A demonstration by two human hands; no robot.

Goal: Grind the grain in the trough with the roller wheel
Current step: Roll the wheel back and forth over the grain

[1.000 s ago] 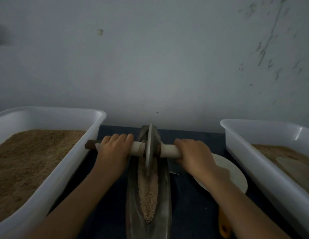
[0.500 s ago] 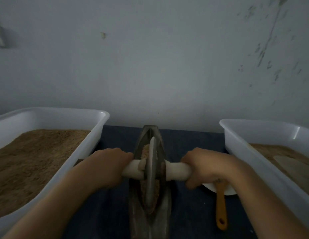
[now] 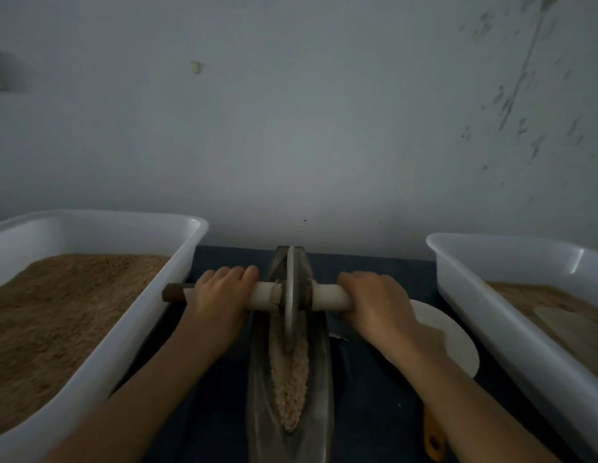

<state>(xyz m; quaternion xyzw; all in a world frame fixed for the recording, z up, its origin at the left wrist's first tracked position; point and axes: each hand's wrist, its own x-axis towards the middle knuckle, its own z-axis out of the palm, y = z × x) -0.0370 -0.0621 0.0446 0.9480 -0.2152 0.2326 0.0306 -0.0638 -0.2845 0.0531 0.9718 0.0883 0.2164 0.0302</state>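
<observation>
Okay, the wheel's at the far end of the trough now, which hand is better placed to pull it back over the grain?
Neither alone. The left hand and right hand grip the axle on either side of the roller wheel; pull evenly with both.

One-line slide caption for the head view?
Both hands, left and right, grip the roller wheel axle at the far end of the grain-filled trough.

Wheel: roller wheel upright at trough far end — in grain
Hands: left hand, right hand grip the axle
Sides: white bins — left bin, right bin
</observation>
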